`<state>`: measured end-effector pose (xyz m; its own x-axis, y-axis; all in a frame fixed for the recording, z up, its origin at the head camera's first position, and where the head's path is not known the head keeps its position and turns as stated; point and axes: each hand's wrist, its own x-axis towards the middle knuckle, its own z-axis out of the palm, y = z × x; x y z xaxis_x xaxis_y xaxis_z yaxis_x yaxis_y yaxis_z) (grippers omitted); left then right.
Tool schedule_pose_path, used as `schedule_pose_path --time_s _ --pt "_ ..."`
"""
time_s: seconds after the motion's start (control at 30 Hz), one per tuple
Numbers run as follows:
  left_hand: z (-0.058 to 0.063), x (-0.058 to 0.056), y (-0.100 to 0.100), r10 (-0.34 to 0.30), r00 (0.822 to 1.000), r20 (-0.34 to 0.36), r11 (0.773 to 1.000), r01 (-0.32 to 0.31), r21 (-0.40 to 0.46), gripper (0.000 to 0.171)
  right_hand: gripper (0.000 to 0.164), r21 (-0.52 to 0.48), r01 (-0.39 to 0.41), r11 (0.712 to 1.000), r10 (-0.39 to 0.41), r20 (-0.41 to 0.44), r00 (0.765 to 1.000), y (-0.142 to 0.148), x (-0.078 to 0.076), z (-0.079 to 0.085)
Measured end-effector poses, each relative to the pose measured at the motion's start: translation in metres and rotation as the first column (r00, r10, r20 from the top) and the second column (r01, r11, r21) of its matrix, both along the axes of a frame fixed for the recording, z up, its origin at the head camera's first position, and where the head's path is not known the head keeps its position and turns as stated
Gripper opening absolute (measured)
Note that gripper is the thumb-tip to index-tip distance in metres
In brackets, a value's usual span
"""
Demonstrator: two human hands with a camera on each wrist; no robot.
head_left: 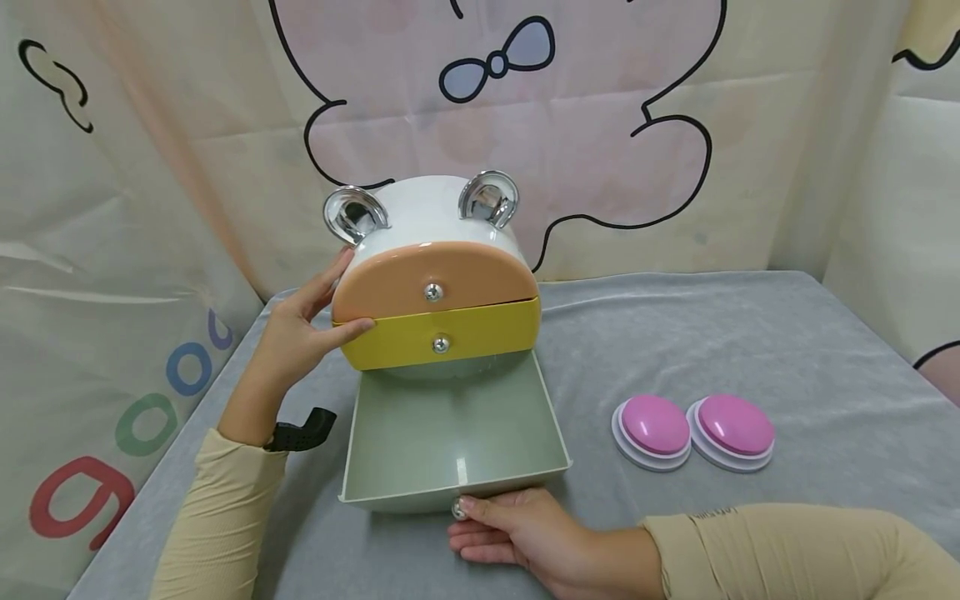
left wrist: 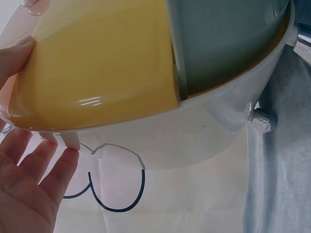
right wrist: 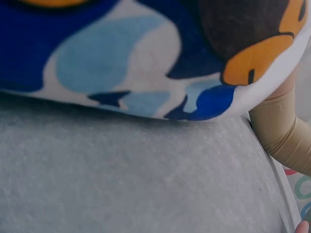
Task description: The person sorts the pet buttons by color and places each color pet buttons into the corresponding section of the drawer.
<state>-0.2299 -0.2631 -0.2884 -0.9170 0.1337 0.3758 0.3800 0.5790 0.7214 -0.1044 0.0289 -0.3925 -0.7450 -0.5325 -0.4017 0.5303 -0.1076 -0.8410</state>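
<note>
A small drawer cabinet (head_left: 435,215) with a white rounded top and two silver ears stands on the cloth. Its orange top drawer (head_left: 390,279) and yellow middle drawer (head_left: 487,329) are closed, each with a silver knob. The pale green bottom drawer (head_left: 450,425) is pulled far out. My left hand (head_left: 296,337) holds the cabinet's left side, thumb across the front and fingers along the white side (left wrist: 160,131). At the bottom drawer's front, my right hand (head_left: 532,529) pinches its silver knob (head_left: 458,510) by the thumb; the fingers below are partly hidden.
Two pink push buttons (head_left: 656,425) on white bases sit side by side, right of the cabinet. Grey cloth (head_left: 750,333) covers the table, and a printed curtain (head_left: 585,150) hangs behind. A blue-patterned item (right wrist: 112,58) fills the top of the right wrist view.
</note>
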Motion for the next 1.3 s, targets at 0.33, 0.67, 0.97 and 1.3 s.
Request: schedule_pose_path --time_s 0.33,0.67,0.97,1.3 --pt "-0.001 0.001 0.000 0.002 1.000 0.009 1.000 -0.002 0.000 0.082 0.027 0.003 -0.035 0.999 0.035 0.003 0.999 0.002 0.001 -0.005" --pt "0.001 -0.001 0.003 -0.007 1.000 -0.025 1.000 0.006 -0.018 0.081 0.046 0.080 -0.391 0.917 0.399 -0.163 0.903 0.055 -0.013 0.030" --pt "0.003 0.000 0.001 0.010 1.000 0.004 1.000 -0.010 -0.018 0.080 0.050 0.118 -0.317 0.941 0.338 -0.370 0.865 0.128 -0.038 0.062" --pt "0.000 0.000 0.001 0.026 1.000 0.010 1.000 -0.026 -0.013 0.079 0.063 0.406 0.208 0.890 0.072 -0.576 0.814 0.173 -0.053 0.052"
